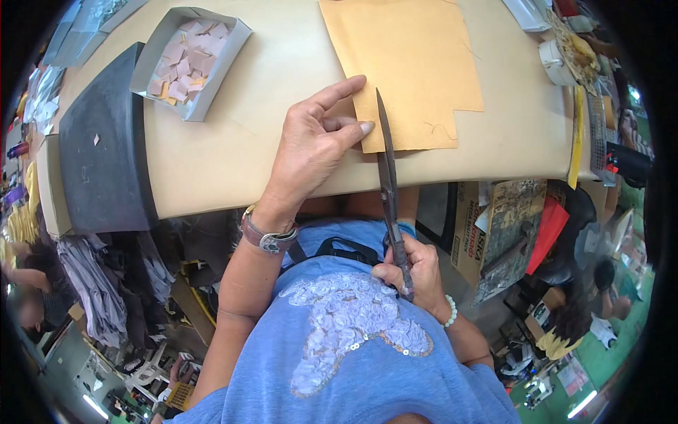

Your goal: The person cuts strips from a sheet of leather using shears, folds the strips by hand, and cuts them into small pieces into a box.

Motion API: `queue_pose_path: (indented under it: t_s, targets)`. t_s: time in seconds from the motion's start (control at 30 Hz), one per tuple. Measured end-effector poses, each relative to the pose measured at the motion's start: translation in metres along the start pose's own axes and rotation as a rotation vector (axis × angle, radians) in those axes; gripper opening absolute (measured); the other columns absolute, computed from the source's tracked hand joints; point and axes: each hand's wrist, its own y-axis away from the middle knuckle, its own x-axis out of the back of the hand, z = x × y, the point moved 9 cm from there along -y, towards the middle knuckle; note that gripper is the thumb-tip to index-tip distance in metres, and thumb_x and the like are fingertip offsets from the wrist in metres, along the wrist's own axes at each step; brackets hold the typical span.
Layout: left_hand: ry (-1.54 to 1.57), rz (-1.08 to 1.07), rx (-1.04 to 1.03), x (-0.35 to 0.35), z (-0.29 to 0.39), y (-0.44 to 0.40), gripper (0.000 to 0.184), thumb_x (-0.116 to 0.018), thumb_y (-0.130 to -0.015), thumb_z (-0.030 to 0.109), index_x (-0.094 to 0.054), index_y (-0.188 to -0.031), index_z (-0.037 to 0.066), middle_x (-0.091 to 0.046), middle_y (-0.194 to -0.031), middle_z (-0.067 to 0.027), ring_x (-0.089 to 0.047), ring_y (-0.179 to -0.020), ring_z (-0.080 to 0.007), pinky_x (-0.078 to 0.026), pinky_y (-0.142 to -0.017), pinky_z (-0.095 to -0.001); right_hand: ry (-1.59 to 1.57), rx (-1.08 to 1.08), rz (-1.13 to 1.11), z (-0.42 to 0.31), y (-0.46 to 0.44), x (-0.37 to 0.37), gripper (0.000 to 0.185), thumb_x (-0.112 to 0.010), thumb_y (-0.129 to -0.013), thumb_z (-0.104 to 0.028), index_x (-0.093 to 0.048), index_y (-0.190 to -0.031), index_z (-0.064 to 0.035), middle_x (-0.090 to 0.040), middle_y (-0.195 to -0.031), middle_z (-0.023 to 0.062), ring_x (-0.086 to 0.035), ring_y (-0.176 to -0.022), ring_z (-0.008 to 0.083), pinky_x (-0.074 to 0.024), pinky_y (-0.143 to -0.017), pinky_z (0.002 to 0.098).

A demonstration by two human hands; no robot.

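Observation:
A sheet of yellow fabric [417,78] lies on the table, with a square notch at its right front corner and a loose thread near it. My left hand [311,145] holds the sheet's left edge near the front corner, thumb and forefinger on top; the other fingers are partly hidden. In my right hand [420,272], close to my body, are the handles of long dark shears [387,177]. The shears point away from me. One blade shows on top of the fabric just right of my left fingertips; the other blade cannot be made out there.
A grey-white box [229,60] of small pink and yellow pieces stands at the back left. Beside it is a black board [106,155]. A yellow strip [578,134] and a white round container [556,62] sit at the right. Cardboard [466,233] stands below the table edge.

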Motion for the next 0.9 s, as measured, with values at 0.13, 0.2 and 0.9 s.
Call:
queue_pose_path:
  t_s: [0.13, 0.2, 0.9]
  targets:
    - [-0.058, -0.011, -0.007, 0.002, 0.003, 0.000, 0.051, -0.062, -0.078, 0.002, -0.042, -0.124, -0.008, -0.059, -0.106, -0.0142, -0.061, -0.083, -0.0125, -0.051, -0.073, -0.0243, -0.017, -0.025, 0.033, 0.003, 0.000, 0.001, 0.038, -0.078, -0.067, -0.028, -0.050, -0.062, -0.0030, -0.047, -0.049, 0.0008, -0.043, -0.046, 0.0069, -0.0365, -0.042, 0.0240]
    - [0.007, 0.017, -0.020, 0.002, 0.008, -0.006, 0.050, -0.062, -0.079, 0.005, -0.042, -0.124, -0.008, -0.060, -0.104, -0.0135, -0.061, -0.083, -0.0117, -0.050, -0.073, -0.0238, -0.008, -0.064, 0.028, 0.006, 0.000, 0.002, 0.037, -0.079, -0.067, -0.026, -0.051, -0.062, -0.0028, -0.048, -0.048, 0.0011, -0.044, -0.046, 0.0067, -0.0368, -0.042, 0.0240]
    - [-0.021, -0.069, 0.017, 0.007, 0.006, -0.019, 0.060, -0.060, -0.076, -0.001, -0.036, -0.131, -0.005, -0.057, -0.070, -0.0011, -0.053, -0.063, -0.0042, -0.047, -0.063, -0.0194, -0.202, -0.085, -0.050, -0.005, -0.030, 0.002, 0.032, -0.079, -0.066, -0.020, -0.051, -0.064, -0.0044, -0.049, -0.054, -0.0031, -0.041, -0.049, 0.0020, -0.0299, -0.043, 0.0192]
